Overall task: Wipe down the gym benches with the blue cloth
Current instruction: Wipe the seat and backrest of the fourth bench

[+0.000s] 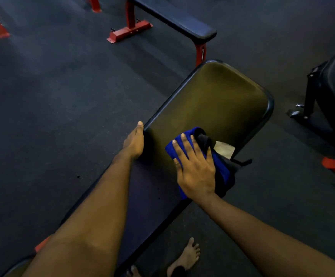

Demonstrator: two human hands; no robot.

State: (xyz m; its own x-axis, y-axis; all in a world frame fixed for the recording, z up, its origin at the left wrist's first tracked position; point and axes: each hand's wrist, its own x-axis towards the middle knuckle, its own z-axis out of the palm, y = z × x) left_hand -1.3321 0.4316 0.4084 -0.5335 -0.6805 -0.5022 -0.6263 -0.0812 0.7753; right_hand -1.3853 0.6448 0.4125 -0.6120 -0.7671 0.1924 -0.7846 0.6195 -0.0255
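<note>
The right hand (195, 172) lies flat, fingers straight and spread, pressing the blue cloth (170, 147) onto the surface (212, 100), probably to keep broad contact for a wiping stroke. The cloth is bunched under the palm, soft and folded, with a dark fold showing past the fingertips.

The left hand (133, 140) sits on the side edge, thumb along the rim, likely as a brace. Its fingers drop out of sight, so I cannot tell whether they clamp the edge.

The pad looks smooth, slightly glossy and round-cornered, with a pale worn patch (224, 149) just beyond the right hand.
</note>
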